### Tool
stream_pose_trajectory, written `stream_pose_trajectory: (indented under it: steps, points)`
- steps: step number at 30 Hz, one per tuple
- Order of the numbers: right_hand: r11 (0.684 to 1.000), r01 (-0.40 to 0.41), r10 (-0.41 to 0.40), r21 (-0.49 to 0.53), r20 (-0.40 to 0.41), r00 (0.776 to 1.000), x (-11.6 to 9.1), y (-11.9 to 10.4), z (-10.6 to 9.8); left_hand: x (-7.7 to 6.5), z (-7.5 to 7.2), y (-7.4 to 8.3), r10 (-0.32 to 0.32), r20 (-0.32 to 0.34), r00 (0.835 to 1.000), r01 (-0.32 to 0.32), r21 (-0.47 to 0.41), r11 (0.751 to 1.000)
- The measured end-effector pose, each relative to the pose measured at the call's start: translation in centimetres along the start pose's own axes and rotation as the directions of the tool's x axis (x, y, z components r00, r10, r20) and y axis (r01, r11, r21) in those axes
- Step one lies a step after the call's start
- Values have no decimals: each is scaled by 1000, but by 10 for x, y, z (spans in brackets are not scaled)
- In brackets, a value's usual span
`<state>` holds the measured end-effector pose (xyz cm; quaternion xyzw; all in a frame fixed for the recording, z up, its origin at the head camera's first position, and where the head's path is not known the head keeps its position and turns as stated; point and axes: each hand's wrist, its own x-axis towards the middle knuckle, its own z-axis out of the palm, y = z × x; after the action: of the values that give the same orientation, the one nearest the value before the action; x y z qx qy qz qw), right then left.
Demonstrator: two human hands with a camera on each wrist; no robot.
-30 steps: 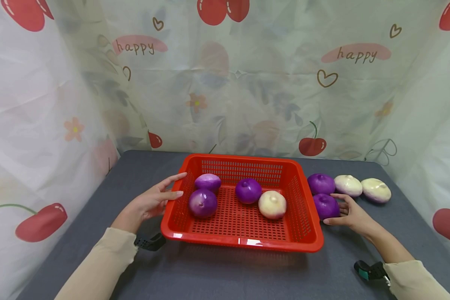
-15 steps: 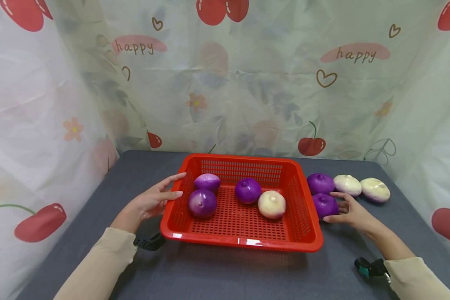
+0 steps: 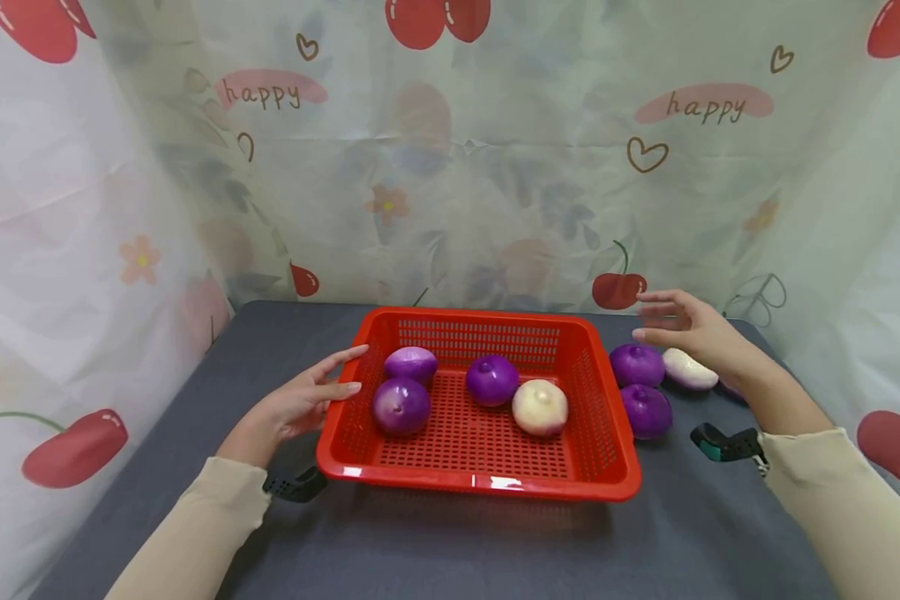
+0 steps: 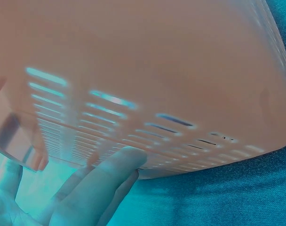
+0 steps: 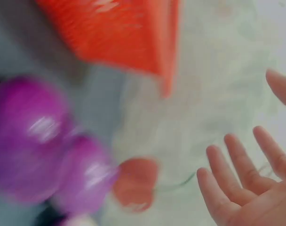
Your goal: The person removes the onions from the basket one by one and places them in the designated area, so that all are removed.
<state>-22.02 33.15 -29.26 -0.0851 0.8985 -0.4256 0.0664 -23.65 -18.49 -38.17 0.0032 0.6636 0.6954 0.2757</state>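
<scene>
In the head view my left hand (image 3: 296, 406) is at the left rim of a red plastic basket (image 3: 480, 487), its thumb and index fingertips on the edge. The left wrist view shows straight fingers (image 4: 100, 186) against the slotted outer wall (image 4: 147, 56). Inside the basket lie three purple turnips, one of them in front (image 3: 401, 407), and a white one (image 3: 540, 407). My right hand (image 3: 693, 333) hovers, fingers spread, above the turnips right of the basket, holding nothing. Two purple turnips (image 3: 637, 365) stand there one behind the other, beside a white-topped turnip (image 3: 688, 369); my wrist mostly hides another.
A dark grey cloth (image 3: 450, 550) covers the table. Pale curtains (image 3: 465, 208) printed with cherries and flowers enclose the back and both sides. Black bands with small devices (image 3: 723, 443) are on both wrists.
My right hand has left the front purple turnip beside the basket and risen back and up over the row, now covering the rightmost turnip. The left hand keeps its place on the rim.
</scene>
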Motion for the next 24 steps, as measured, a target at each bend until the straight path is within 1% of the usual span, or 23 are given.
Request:
stream_pose_trajectory:
  steps: [2,5,7,10,12,16,20,24]
  points:
    - [999,44,-43,26,-18,999,8,-19,5,0,0,0,0,-2,1000,0,3,1000]
    - [992,111,-110,57,-25,994,20,-44,19,-1,-1,-1,-1,1,1000,1,5,1000]
    - [986,139,-138,93,-11,990,27,-57,29,-1,-1,-1,-1,4,1000,1,8,1000]
    - [974,157,-163,160,21,986,40,-70,46,-1,-1,-1,0,8,1000,0,7,1000]
    - [964,159,-171,212,40,984,50,-75,58,-1,-1,-1,0,10,1000,0,2,1000]
    - [952,163,-187,259,73,980,67,-78,83,0,-1,-1,-2,16,1000,2,-10,1000]
    - [955,135,-170,265,112,979,81,-74,105,0,-2,0,-4,24,1000,4,-18,1000]
    - [966,97,-135,240,150,979,91,-66,122,-1,-2,1,0,32,999,1,-22,1000]
